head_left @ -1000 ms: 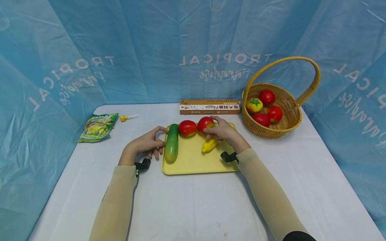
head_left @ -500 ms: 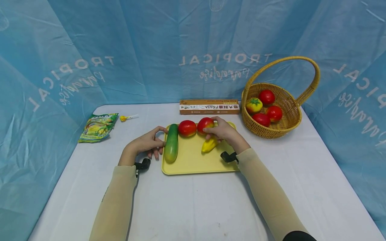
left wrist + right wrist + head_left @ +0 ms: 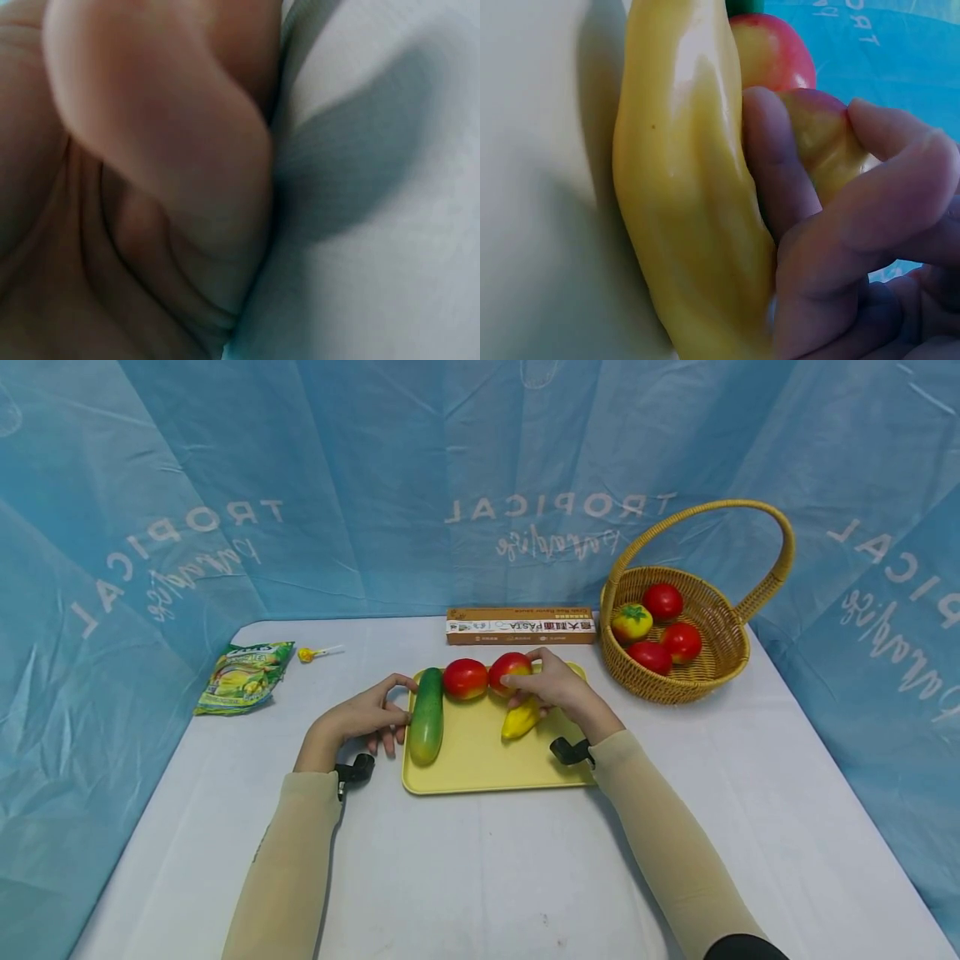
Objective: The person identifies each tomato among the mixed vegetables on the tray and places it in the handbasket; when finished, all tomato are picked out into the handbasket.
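Note:
On the yellow tray, my right hand grips a red tomato with a yellowish side, fingertips at both sides of it. A second tomato sits just left of it. Below the right hand lies a yellow banana; in the right wrist view the banana runs beside the fingers. A long green cucumber lies along the tray's left side. My left hand rests at the tray's left edge, thumb and index finger spread beside the cucumber. Its curled lower fingers appear in the left wrist view.
A wicker basket with a tall handle stands at the back right, holding several tomatoes. Behind the tray lies a long pasta box. At the back left are a green snack bag and a yellow lollipop.
My right hand and the tomato in its grip have shifted very slightly to the left. The left hand, tray, cucumber and banana look still.

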`<move>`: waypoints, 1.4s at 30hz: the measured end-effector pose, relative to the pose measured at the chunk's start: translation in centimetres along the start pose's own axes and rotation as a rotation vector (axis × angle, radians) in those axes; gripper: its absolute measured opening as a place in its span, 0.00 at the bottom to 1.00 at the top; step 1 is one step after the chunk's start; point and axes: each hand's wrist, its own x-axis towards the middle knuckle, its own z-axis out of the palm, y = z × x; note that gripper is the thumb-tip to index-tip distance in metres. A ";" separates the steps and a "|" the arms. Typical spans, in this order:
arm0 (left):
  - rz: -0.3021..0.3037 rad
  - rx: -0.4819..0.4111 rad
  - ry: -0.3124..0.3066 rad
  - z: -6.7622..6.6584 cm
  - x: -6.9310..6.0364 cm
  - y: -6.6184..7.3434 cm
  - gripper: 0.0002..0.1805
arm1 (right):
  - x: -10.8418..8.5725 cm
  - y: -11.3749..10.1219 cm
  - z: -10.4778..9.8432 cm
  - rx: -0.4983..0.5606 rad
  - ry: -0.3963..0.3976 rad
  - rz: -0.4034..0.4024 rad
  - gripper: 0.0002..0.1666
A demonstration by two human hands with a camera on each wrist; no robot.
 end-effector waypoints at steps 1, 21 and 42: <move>0.001 0.000 0.000 0.0 0.0 0.0 0.33 | 0.0 0.0 0.0 0.001 -0.001 -0.002 0.43; 0.003 -0.002 -0.003 0.0 -0.1 0.0 0.33 | -1.8 -1.2 -2.1 0.013 0.050 -0.077 0.47; 0.010 0.003 -0.006 0.0 0.0 -0.1 0.33 | -4.3 -2.1 -6.3 0.183 0.168 -0.259 0.42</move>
